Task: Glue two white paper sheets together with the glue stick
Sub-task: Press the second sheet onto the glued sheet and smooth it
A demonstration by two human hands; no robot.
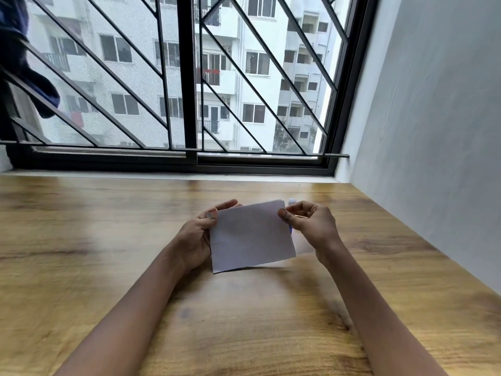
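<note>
A person at a light brown wooden table (108,240) holds up a white rectangular sheet of paper (252,237) in both hands. The back of the paper is hidden. A faint second edge along its top may be another sheet, but the picture is too soft to tell. A glue stick (291,201) is mostly hidden behind the paper's right edge and the right hand (309,225). Only a pale rounded tip shows above the fingers and a sliver of blue below the thumb, and it cannot be told whether the hand holds it.

The left hand (196,237) grips the paper's left edge, with the thumb on the near face and the fingers reaching behind. The right hand pinches the upper right edge between thumb and curled fingers.

The paper sits between the two hands, tilted up toward the viewer, with its lower edge raised off the table and a shadow beneath. Beyond it is a black-barred window (187,77). A grey wall (433,131) runs along the right, and a dark blue cloth (24,63) is cut off at the upper left.
</note>
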